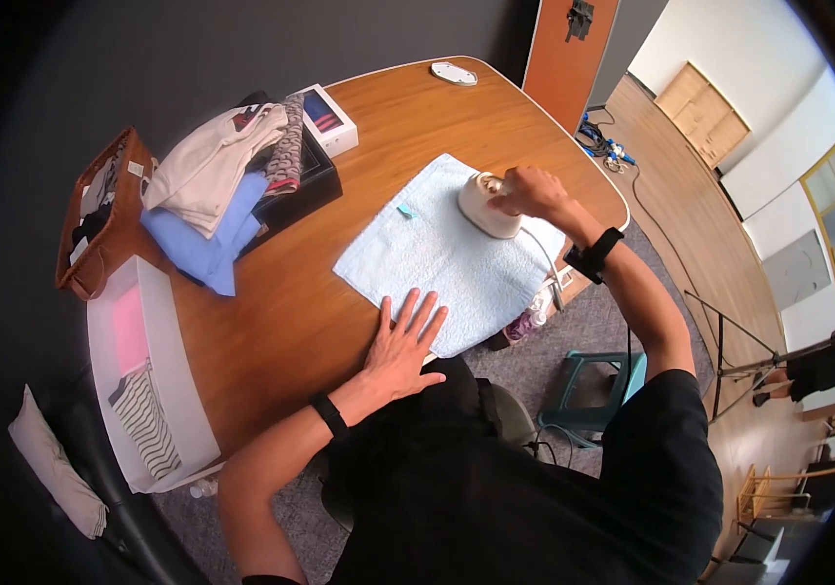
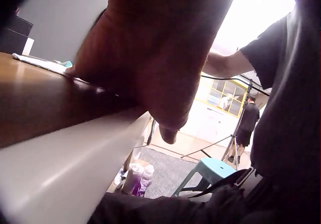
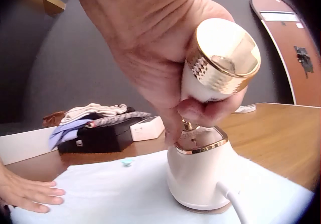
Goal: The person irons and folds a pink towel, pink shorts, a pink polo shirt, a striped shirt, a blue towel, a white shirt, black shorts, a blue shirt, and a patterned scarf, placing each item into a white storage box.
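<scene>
A pale blue towel (image 1: 437, 263) lies flat at the table's near right side, a small teal tag (image 1: 406, 211) on it. On the towel stands a white device with gold trim (image 1: 488, 216), its cord leaving toward the table edge. My right hand (image 1: 535, 192) curls round the device's white handle, whose gold-rimmed end (image 3: 225, 58) faces the camera in the right wrist view; the white base (image 3: 198, 176) rests on the cloth. My left hand (image 1: 402, 343) lies with spread fingers on the towel's near corner, its palm at the table edge.
At the left are a wicker basket (image 1: 135, 214), folded clothes (image 1: 213, 171) on a black box (image 1: 310, 185), a small white box (image 1: 328, 122) and a white bin (image 1: 188, 390). A teal stool (image 1: 583, 390) and bottles (image 2: 144, 181) stand beyond the edge; farther off, a person (image 2: 248, 121) and a tripod.
</scene>
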The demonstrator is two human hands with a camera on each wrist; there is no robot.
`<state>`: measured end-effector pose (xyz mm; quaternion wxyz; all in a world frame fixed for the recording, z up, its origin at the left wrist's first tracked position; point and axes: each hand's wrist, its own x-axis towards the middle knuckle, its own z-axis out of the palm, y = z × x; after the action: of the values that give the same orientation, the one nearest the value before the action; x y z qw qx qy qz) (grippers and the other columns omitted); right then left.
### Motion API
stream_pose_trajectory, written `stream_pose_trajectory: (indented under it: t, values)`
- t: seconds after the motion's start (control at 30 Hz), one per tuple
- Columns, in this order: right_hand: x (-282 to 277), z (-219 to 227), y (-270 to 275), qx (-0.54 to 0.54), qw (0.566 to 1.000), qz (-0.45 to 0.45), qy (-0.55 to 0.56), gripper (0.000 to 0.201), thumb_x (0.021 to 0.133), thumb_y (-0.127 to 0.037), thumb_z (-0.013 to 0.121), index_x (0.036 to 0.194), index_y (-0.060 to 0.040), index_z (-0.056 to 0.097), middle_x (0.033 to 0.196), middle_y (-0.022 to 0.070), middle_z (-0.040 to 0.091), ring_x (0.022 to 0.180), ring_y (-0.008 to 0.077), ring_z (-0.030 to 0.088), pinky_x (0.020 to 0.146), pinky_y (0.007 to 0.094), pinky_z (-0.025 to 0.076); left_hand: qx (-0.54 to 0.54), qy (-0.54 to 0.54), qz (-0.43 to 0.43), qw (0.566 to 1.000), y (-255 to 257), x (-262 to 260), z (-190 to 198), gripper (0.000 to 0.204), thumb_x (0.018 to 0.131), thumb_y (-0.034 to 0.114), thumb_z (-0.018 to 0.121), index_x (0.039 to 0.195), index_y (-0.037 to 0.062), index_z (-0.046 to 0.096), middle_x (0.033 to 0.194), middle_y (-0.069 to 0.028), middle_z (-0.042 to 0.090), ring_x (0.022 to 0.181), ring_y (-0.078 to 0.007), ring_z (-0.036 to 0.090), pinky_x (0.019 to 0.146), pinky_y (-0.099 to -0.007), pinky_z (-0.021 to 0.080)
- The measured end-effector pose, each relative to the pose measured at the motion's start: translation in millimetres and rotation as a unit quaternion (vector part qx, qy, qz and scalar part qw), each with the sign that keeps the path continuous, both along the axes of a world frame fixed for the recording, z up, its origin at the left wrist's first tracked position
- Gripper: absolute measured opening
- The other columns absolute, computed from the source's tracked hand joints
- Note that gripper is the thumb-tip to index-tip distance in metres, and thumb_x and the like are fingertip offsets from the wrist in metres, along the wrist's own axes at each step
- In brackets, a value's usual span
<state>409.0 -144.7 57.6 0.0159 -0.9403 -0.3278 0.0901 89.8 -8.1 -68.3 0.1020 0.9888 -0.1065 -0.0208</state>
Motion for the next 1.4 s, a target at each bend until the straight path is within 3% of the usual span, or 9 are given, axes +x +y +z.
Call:
stream_pose_trajectory:
  t: [0.17,0.33,0.5,0.63,0.8,1.03,1.07,1.2,1.4]
  values:
    - [45,7,-11,-0.013,0.994,-0.104,0.016,0.048,0.081,-0.048,0.08,0.102,-0.0052,0.079,0.082,0.0127,0.076,0.073,0.0272,0.076,0.068,0.0374,0.059,-0.002,-0.008,-0.006,1.0,1,0,-5,0.114,0.084,0.066,0.071,0.166,0.0061,0.02,0.173,-0.0201,0.008,0.16,-0.0429,0.001,0.123,-0.0718,0.006]
    - [54,21,-14,0.004,0.996,-0.083,-0.013,0.049,0.075,-0.042,0.087,0.103,-0.0021,0.08,0.076,0.0127,0.075,0.06,0.0226,0.074,0.051,0.0326,0.056,0.002,-0.008,-0.007,1.0,3,2,-5,0.114,0.085,0.067,0.07,0.166,0.0059,0.019,0.173,-0.0205,0.007,0.159,-0.0432,0.0,0.122,-0.0723,0.006]
    - [3,65,12,0.032,0.999,0.002,-0.043,0.051,0.074,-0.044,0.088,0.103,-0.0039,0.08,0.085,0.0156,0.077,0.073,0.0278,0.076,0.064,0.0383,0.059,0.003,-0.005,-0.008,1.0,-4,7,-5,0.113,0.085,0.067,0.07,0.166,0.006,0.019,0.173,-0.0205,0.008,0.159,-0.043,0.0,0.122,-0.0721,0.005]
    - [-13,56,49,0.031,0.999,0.011,-0.028,0.049,0.075,-0.044,0.087,0.103,-0.0042,0.08,0.091,0.0166,0.077,0.086,0.0326,0.076,0.075,0.0421,0.06,0.006,-0.011,-0.004,1.0,-11,7,-6,0.113,0.086,0.067,0.07,0.166,0.0062,0.019,0.173,-0.0201,0.008,0.16,-0.0427,0.001,0.122,-0.0726,0.005]
    - [25,1,72,0.022,0.999,-0.007,-0.029,0.051,0.072,-0.045,0.087,0.101,-0.004,0.08,0.097,0.0169,0.078,0.091,0.0342,0.076,0.078,0.0423,0.06,0.029,-0.009,0.001,1.0,-12,1,0,0.112,0.085,0.065,0.071,0.166,0.0064,0.02,0.173,-0.0194,0.01,0.159,-0.0422,0.003,0.122,-0.0727,0.007]
    - [78,-5,72,0.006,0.994,-0.11,0.007,0.054,0.074,-0.048,0.085,0.109,-0.0072,0.079,0.105,0.015,0.078,0.099,0.0322,0.076,0.084,0.0406,0.06,0.005,-0.022,0.004,1.0,-12,0,-2,0.113,0.082,0.062,0.076,0.165,0.0065,0.023,0.172,-0.0193,0.012,0.159,-0.0418,0.005,0.121,-0.0729,0.008]
    - [86,-12,67,0.034,0.993,-0.092,-0.059,0.052,0.075,-0.052,0.085,0.093,-0.0035,0.078,0.077,0.0114,0.075,0.066,0.0248,0.075,0.063,0.0362,0.06,0.003,-0.024,0.003,1.0,-12,0,-3,0.113,0.081,0.061,0.077,0.165,0.0064,0.023,0.172,-0.0194,0.013,0.159,-0.0419,0.005,0.121,-0.0732,0.009]
    - [101,-14,61,0.046,0.985,-0.056,-0.155,0.054,0.072,-0.051,0.084,0.097,-0.0024,0.079,0.083,0.0137,0.077,0.07,0.0256,0.077,0.064,0.0354,0.06,-0.003,-0.03,0.003,1.0,-12,-1,-5,0.113,0.081,0.059,0.079,0.164,0.0062,0.024,0.172,-0.0194,0.013,0.159,-0.0423,0.006,0.12,-0.0742,0.01]
    - [54,16,72,0.021,0.998,-0.015,-0.063,0.047,0.076,-0.047,0.085,0.094,-0.0032,0.079,0.072,0.0119,0.073,0.062,0.0226,0.074,0.058,0.0339,0.058,0.003,-0.033,0.003,0.999,-12,-1,-4,0.113,0.081,0.059,0.079,0.164,0.0065,0.024,0.172,-0.0191,0.014,0.159,-0.0422,0.007,0.12,-0.0746,0.012]
